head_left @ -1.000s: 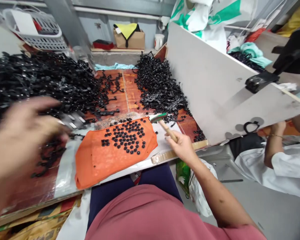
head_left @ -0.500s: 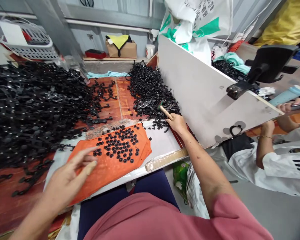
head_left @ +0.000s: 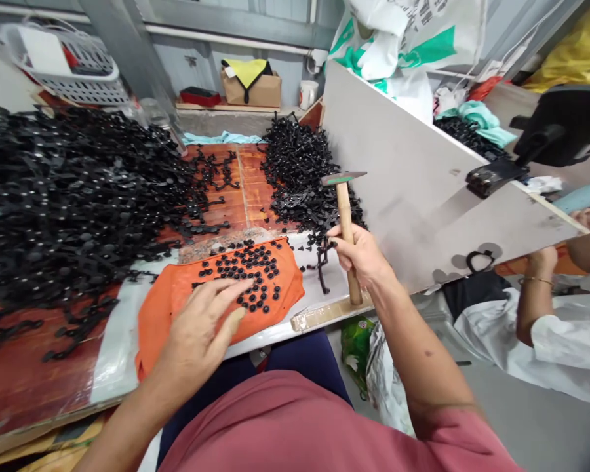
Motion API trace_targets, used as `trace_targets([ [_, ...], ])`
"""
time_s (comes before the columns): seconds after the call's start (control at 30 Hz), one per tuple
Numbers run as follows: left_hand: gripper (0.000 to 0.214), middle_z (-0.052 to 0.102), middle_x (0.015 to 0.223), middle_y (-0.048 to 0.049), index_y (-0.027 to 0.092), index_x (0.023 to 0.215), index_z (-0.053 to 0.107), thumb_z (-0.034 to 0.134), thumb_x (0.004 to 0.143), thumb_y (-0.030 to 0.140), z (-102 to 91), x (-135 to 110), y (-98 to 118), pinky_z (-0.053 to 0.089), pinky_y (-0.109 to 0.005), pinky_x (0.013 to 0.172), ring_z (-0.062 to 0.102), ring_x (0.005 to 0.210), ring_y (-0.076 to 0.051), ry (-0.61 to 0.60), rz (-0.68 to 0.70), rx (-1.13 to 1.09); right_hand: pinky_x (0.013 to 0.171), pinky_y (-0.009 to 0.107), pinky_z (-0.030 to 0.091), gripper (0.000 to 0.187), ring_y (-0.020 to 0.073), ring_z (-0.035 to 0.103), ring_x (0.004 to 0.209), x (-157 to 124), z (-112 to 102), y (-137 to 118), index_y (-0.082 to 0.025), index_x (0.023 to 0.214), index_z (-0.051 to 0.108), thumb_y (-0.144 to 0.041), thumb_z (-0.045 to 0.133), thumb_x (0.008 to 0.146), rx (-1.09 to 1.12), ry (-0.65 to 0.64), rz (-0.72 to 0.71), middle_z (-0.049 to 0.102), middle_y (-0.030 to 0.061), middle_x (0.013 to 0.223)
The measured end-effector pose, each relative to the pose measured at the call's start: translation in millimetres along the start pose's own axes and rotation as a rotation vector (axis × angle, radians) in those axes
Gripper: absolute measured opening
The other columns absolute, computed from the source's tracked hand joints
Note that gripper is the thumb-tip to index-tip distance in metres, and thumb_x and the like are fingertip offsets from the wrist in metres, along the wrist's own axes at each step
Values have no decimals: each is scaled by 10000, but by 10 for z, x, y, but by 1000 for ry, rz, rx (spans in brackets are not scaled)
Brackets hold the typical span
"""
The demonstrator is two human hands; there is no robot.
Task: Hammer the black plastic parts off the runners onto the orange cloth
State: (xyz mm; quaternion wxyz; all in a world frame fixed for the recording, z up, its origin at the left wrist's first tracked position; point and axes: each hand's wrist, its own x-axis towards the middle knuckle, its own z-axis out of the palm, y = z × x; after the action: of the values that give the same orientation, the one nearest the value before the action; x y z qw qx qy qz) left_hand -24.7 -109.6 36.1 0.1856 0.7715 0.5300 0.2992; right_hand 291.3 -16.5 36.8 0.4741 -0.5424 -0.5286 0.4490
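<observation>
Two heaps of black strap parts (head_left: 69,190) cover the workbench's (head_left: 19,387) far half; nearer its front edge lies an orange cloth (head_left: 187,308) dotted with small black studs (head_left: 248,269). Left hand (head_left: 201,328), fingers spread apart, rests on the cloth, touching the studs. Right hand (head_left: 361,255) is clamped on a hammer (head_left: 345,216), handle upright, just right of the cloth.

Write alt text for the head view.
The right hand grips a wooden-handled hammer upright and a black strap piece, while the left hand rests on an orange cloth scattered with small black studs.
</observation>
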Motion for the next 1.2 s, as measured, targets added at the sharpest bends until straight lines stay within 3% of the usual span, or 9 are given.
trace_targets([
  [0.07, 398, 668, 1335, -85, 301, 1375, 639, 522, 996, 331, 55, 42, 145, 497, -431, 1107, 626, 1244, -260, 32, 79, -37, 350, 187, 266, 397, 47, 324, 356, -244, 226, -67, -216, 928, 632, -489, 834, 723, 192, -194, 80, 468, -112, 532],
  [0.17, 488, 616, 1453, -86, 280, 1501, 513, 500, 1014, 267, 190, 30, 299, 473, -398, 1146, 590, 1319, -242, -54, 97, -213, 333, 172, 256, 425, 34, 334, 341, -573, 592, -75, -208, 921, 622, -492, 862, 716, 321, -366, 168, 501, -107, 543],
  [0.3, 524, 674, 1387, -62, 247, 1534, 446, 442, 1012, 216, 328, -127, 354, 540, -324, 1037, 659, 1212, -203, -204, -20, -480, 319, 170, 265, 422, 33, 317, 330, -864, 964, 24, -217, 895, 595, -506, 864, 744, 380, -365, 212, 469, -120, 512],
  [0.37, 439, 739, 1217, -45, 237, 1439, 531, 428, 1012, 237, 292, -219, 305, 556, -295, 934, 700, 1057, -183, -211, -98, -498, 317, 179, 274, 406, 26, 337, 352, -929, 1052, 65, -210, 933, 629, -487, 865, 751, 344, -342, 206, 608, -65, 646],
  [0.5, 291, 640, 731, 36, 234, 1106, 622, 381, 1039, 384, -9, -312, -61, 465, -252, 650, 592, 640, -140, -70, -364, -303, 341, 199, 297, 403, 16, 371, 407, -970, 1038, 144, -208, 1085, 674, -484, 798, 819, 211, -271, 161, 741, 73, 1094],
  [0.6, 273, 517, 653, 48, 232, 957, 546, 360, 1019, 422, -244, -283, -517, 401, -262, 629, 529, 603, -149, 115, -477, -96, 355, 209, 279, 421, 34, 368, 418, -1007, 939, 262, -199, 1126, 666, -514, 750, 860, 134, -215, 178, 753, 84, 1053],
  [0.73, 247, 485, 659, 28, 241, 861, 486, 349, 1006, 387, -299, -182, -967, 356, -291, 652, 516, 631, -176, 89, -465, 120, 380, 217, 255, 443, 67, 404, 445, -1066, 836, 434, -176, 1132, 673, -531, 723, 872, 52, -172, 206, 730, 46, 844],
  [0.97, 214, 635, 790, -31, 238, 965, 528, 337, 1029, 309, -117, -1, -1066, 365, -320, 691, 621, 749, -232, -12, -537, 272, 385, 218, 260, 451, 63, 367, 434, -1080, 802, 531, -170, 1143, 673, -525, 721, 868, 5, -146, 248, 678, 10, 764],
  [1.2, 146, 602, 746, -9, 239, 981, 496, 356, 1015, 261, -94, 70, -1107, 366, -323, 676, 604, 711, -225, -41, -563, 254, 388, 220, 260, 392, 64, 338, 436, -1084, 786, 592, -187, 1115, 660, -517, 677, 904, -48, -173, 249, 669, -1, 779],
])
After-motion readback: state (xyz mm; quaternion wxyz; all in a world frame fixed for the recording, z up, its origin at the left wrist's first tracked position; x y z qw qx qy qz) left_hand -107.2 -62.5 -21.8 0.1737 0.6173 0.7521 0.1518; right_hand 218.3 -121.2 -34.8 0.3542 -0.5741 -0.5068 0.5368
